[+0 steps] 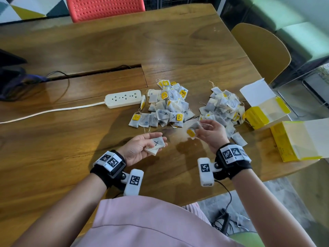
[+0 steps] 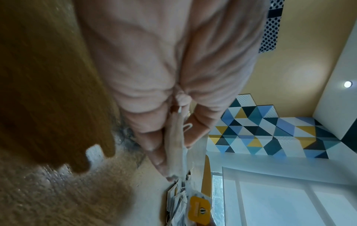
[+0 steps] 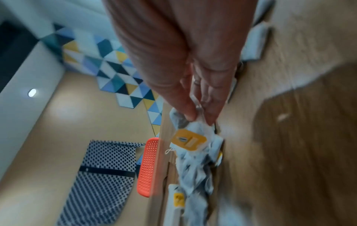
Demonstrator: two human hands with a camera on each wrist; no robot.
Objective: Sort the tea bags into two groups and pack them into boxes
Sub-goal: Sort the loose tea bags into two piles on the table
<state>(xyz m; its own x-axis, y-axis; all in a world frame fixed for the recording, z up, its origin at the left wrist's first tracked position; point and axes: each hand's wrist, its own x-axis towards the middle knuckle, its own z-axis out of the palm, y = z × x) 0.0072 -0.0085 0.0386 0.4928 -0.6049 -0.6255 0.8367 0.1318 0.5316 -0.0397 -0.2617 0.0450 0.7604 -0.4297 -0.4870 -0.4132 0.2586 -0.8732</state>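
Note:
Two heaps of white tea bags lie on the wooden table [image 1: 89, 50]: a left pile [image 1: 167, 104] with X marks and yellow tags, and a right pile [image 1: 222, 107]. My left hand [image 1: 140, 147] is palm up near the table's front and holds a few stacked tea bags [image 1: 156, 144], the top one marked X; in the left wrist view this stack [image 2: 174, 142] sits edge-on between thumb and fingers. My right hand [image 1: 210, 132] pinches one tea bag with a yellow tag [image 1: 193, 130] by its top, seen hanging from the fingertips [image 3: 190, 116] in the right wrist view.
Two open yellow-and-white boxes stand at the right: one [image 1: 263, 107] beside the right pile, another [image 1: 299, 139] at the table's edge. A white power strip [image 1: 123, 98] with its cable lies left of the piles. A red chair [image 1: 106, 8] and a yellow chair [image 1: 263, 49] stand around the table.

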